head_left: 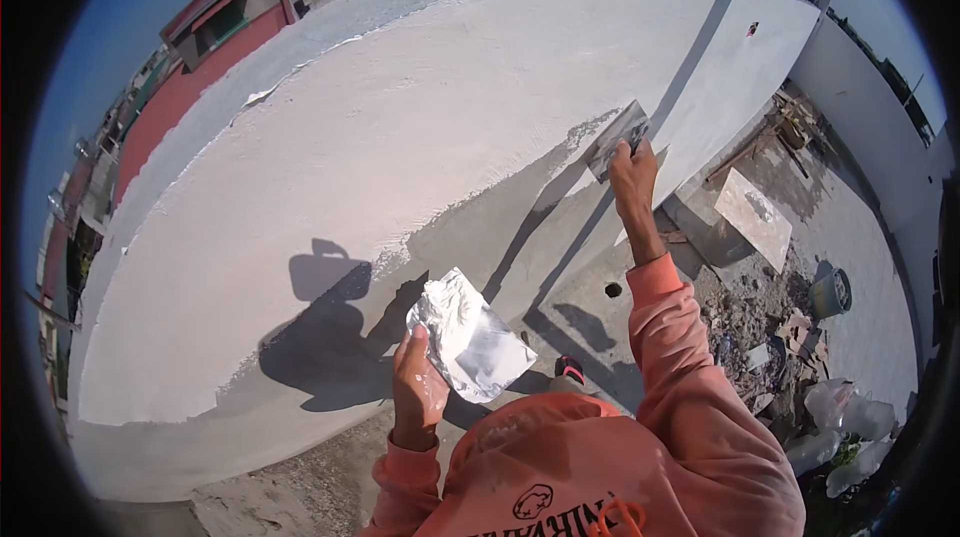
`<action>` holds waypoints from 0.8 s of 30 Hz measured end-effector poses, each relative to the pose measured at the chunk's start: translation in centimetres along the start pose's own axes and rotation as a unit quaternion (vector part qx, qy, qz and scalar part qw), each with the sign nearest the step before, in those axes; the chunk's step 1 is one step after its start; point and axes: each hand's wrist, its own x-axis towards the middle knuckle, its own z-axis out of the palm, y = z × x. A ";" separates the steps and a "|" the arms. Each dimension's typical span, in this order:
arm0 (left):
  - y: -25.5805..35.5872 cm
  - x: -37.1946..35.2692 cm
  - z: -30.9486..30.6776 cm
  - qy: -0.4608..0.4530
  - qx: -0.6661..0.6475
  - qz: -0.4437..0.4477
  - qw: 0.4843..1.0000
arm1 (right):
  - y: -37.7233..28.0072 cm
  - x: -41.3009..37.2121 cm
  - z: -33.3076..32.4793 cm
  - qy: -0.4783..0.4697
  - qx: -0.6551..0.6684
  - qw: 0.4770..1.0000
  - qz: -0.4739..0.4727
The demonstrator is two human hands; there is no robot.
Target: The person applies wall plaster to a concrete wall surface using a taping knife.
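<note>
My right hand (pixel 632 177) is closed round the handle of a flat metal plastering trowel (pixel 612 140), whose blade lies against the wall or very close to it. My left hand (pixel 419 378) grips the edge of a shiny metal plate (pixel 487 353) in front of my body. A heap of white plaster (pixel 452 309) sits on the plate's upper left part. The wall (pixel 330 137) carries a white coat over its upper area, while a lower band (pixel 470 237) is bare grey. The trowel is near the ragged border between the two.
Rubble (pixel 745 322) covers the ground at right, with a pale board (pixel 755 217), a bucket (pixel 831 293) and plastic bags (pixel 850 417). A small dark hole (pixel 613 290) shows near the wall's foot. Another wall (pixel 860 117) stands at far right.
</note>
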 end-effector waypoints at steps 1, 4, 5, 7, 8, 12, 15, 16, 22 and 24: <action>0.3 -0.3 -0.3 -0.013 0.014 0.013 1.000 | -0.9 -0.3 0.4 0.004 -0.035 0.999 -0.009; 1.0 -1.2 -1.2 -0.007 0.020 0.027 0.999 | -2.0 -1.0 1.8 0.022 -0.103 0.990 -0.093; 0.6 -1.0 -1.6 0.007 0.021 0.030 0.999 | -1.8 -1.3 2.4 0.035 -0.121 0.984 -0.123; 0.8 -1.3 -2.3 0.005 0.021 0.028 0.999 | -3.6 -3.5 3.7 0.048 -0.140 0.976 -0.158; 1.0 -1.6 -2.7 0.004 0.022 0.026 0.999 | -4.0 -4.7 4.5 0.053 -0.167 0.965 -0.193; 1.7 -1.9 -1.7 -0.005 0.039 0.024 0.999 | -4.9 -9.1 5.9 0.037 -0.167 0.941 -0.291; 2.2 -2.0 -1.3 -0.018 0.044 0.027 0.999 | -4.7 -11.0 3.9 0.014 -0.109 0.960 -0.259; 2.1 -2.1 -1.4 -0.021 0.038 0.025 0.999 | -4.3 -10.9 2.9 -0.009 -0.091 0.972 -0.216; 1.0 -2.0 -1.7 -0.015 0.008 0.027 0.999 | 5.8 -3.3 0.6 0.019 -0.036 0.997 0.072; 0.9 -1.8 -2.0 -0.019 -0.001 0.022 1.000 | 6.7 -1.5 1.4 0.016 -0.039 0.998 0.054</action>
